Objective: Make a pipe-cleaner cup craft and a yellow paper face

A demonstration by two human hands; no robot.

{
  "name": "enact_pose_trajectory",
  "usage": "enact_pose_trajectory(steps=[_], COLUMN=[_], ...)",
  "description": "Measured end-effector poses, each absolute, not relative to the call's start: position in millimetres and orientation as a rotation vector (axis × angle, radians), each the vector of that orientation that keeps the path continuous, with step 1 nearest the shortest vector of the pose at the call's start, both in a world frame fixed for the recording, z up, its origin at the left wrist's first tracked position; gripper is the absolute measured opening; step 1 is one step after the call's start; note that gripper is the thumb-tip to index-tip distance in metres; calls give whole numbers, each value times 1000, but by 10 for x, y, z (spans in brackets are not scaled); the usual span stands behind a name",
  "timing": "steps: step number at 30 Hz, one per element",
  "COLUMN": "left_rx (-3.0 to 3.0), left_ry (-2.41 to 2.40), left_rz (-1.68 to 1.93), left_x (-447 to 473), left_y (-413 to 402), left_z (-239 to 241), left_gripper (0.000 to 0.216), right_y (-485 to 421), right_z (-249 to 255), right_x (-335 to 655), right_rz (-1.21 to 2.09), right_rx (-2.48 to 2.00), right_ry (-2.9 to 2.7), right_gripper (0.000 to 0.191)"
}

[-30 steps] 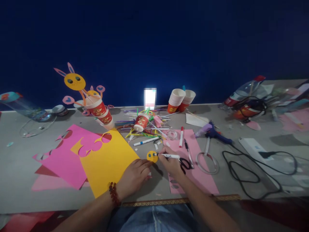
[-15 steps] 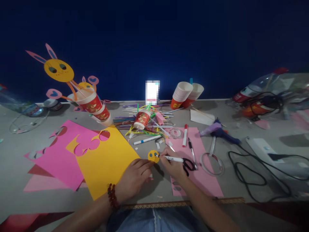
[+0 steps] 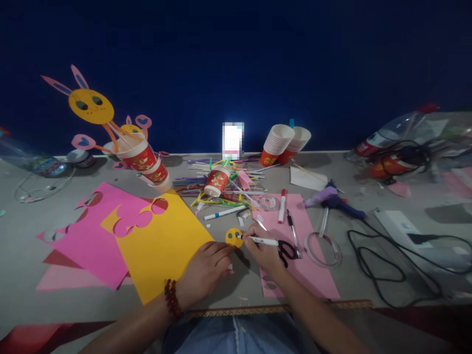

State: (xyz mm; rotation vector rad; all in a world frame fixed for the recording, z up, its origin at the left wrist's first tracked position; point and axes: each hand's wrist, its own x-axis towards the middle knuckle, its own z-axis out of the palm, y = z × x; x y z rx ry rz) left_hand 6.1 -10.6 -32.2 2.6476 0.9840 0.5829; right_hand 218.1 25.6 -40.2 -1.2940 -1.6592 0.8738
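Note:
A small yellow paper circle (image 3: 232, 237) with two dark eye spots lies on the grey table (image 3: 22, 246) in front of me. My right hand (image 3: 263, 250) grips a white marker (image 3: 260, 240), its tip touching the circle's right side. My left hand (image 3: 206, 270) rests fingers-down on the table, its fingertips pressing at the circle's lower left edge; a bead bracelet sits on that wrist. Black scissors (image 3: 286, 250) lie just right of my right hand on a pink paper strip (image 3: 309, 265).
Yellow paper sheet (image 3: 162, 250) and pink paper sheets (image 3: 92, 241) with cut-outs lie left. Behind are a paper cup (image 3: 217, 181) amid coloured straws, stacked cups (image 3: 282, 142), a rabbit-face craft (image 3: 90, 105) in cups, markers, tape ring (image 3: 324, 248), glue gun (image 3: 332, 199), and black cables (image 3: 391, 260) right.
The view shifted a little early on and then held still. Both hands stay at the yellow circle, the marker tip moving only slightly on it.

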Motion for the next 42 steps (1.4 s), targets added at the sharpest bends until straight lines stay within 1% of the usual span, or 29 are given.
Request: enact_pose_trajectory(steps=[20,42], left_rx=[2635,2644], left_ry=[990,989], left_rz=[566,570], left_x=[57,70], left_y=[-118,-113], left_z=[-337,-274], left_gripper=[8,6], right_y=[256,263], right_z=[-415,-436], right_x=[2181,2191], right_rz=[885,810], right_rx=[-1321,-1313], right_ry=[-1662,-1639], right_gripper=[18,20])
